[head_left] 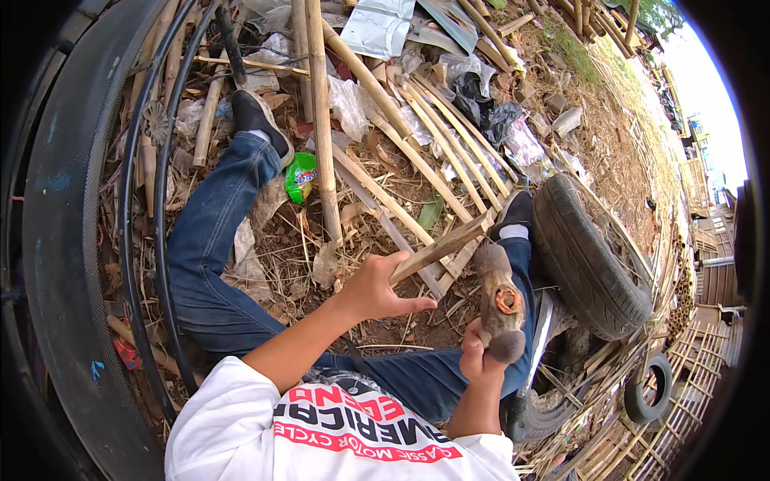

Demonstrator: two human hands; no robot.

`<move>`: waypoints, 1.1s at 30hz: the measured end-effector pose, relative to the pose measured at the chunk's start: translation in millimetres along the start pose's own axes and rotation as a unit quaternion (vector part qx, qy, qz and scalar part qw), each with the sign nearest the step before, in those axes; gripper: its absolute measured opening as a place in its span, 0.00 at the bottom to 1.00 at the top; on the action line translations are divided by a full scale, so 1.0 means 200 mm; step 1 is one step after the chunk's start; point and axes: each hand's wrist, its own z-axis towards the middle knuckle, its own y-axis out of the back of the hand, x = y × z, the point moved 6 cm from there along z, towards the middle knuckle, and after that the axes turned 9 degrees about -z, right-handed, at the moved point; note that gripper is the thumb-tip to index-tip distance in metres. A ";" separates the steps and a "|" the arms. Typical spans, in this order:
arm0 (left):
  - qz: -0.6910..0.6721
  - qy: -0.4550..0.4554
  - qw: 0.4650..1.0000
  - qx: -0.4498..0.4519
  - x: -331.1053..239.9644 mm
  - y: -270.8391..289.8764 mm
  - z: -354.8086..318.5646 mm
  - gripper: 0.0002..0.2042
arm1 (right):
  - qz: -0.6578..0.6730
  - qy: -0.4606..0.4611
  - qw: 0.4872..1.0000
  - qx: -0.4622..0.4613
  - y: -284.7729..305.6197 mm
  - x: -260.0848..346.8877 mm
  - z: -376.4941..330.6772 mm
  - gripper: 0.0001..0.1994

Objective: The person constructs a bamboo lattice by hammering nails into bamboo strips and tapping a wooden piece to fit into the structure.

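Note:
My left hand [370,290] is around the near end of a short flat piece of wood [445,247], with the thumb stretched out to the side. The wood slants away to the right, its far end by several pale bamboo strips [461,144]. On the right, my right hand [479,357] grips a hammer [499,293] raised close to the camera. Its worn metal head shows the rusty eye and a round face, while most of the handle is hidden behind it. Under the wood, the strips meet a crosspiece [459,268] near the ground.
My legs in jeans [228,200] spread around the work. A tyre [589,256] stands by my right foot, a smaller tyre [648,389] farther right. Bamboo poles [321,120], plastic litter and a green wrapper [301,178] lie ahead. A black padded seat [68,224] lines the left.

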 end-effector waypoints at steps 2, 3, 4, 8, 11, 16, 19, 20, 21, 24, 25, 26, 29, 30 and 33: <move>-0.032 0.006 0.999 -0.008 -0.01 -0.02 -0.01 0.29 | -0.022 -0.027 0.999 0.021 -0.01 -0.05 -0.01 0.14; -0.037 0.025 0.999 0.013 -0.02 -0.03 -0.02 0.28 | -0.035 -0.064 0.996 0.044 0.00 -0.10 -0.04 0.19; -0.046 0.042 0.997 0.035 -0.05 -0.04 -0.01 0.26 | -0.024 -0.067 0.997 0.020 0.03 -0.12 -0.05 0.18; -0.072 0.057 0.991 0.097 -0.17 -0.05 0.05 0.23 | -0.001 -0.082 0.995 -0.050 0.10 -0.14 -0.05 0.16; -0.017 0.004 0.994 0.112 -0.27 -0.03 0.13 0.26 | 0.033 -0.113 0.990 -0.072 0.14 -0.14 0.00 0.14; 0.058 0.111 0.973 0.192 -0.21 0.01 0.22 0.27 | 0.092 -0.141 0.983 -0.076 0.12 -0.18 -0.07 0.24; 0.170 0.156 0.940 0.252 -0.10 0.10 0.24 0.28 | 0.135 -0.188 0.971 -0.060 0.04 -0.23 -0.15 0.22; 0.203 0.188 0.916 0.290 -0.03 0.15 0.23 0.26 | 0.172 -0.219 0.959 -0.051 -0.03 -0.23 -0.18 0.21; 0.231 0.220 0.889 0.328 0.06 0.21 0.23 0.25 | 0.208 -0.249 0.945 -0.040 -0.09 -0.23 -0.20 0.21; 0.237 0.452 0.769 0.384 0.28 0.35 0.16 0.25 | 0.292 -0.324 0.899 -0.034 -0.22 -0.22 -0.22 0.14; 0.235 0.506 0.743 0.369 0.30 0.39 0.13 0.25 | 0.320 -0.347 0.881 -0.039 -0.26 -0.23 -0.23 0.13; 0.239 0.547 0.710 0.372 0.33 0.43 0.08 0.25 | 0.340 -0.355 0.870 -0.021 -0.31 -0.23 -0.24 0.11; 0.235 0.629 0.637 0.377 0.43 0.52 -0.03 0.24 | 0.358 -0.385 0.850 0.032 -0.40 -0.24 -0.27 0.09; 0.230 0.639 0.633 0.373 0.45 0.54 -0.04 0.24 | 0.362 -0.395 0.844 0.037 -0.43 -0.24 -0.28 0.09; 0.194 0.685 0.595 0.373 0.53 0.53 -0.08 0.25 | 0.332 -0.395 0.851 0.090 -0.48 -0.25 -0.27 0.09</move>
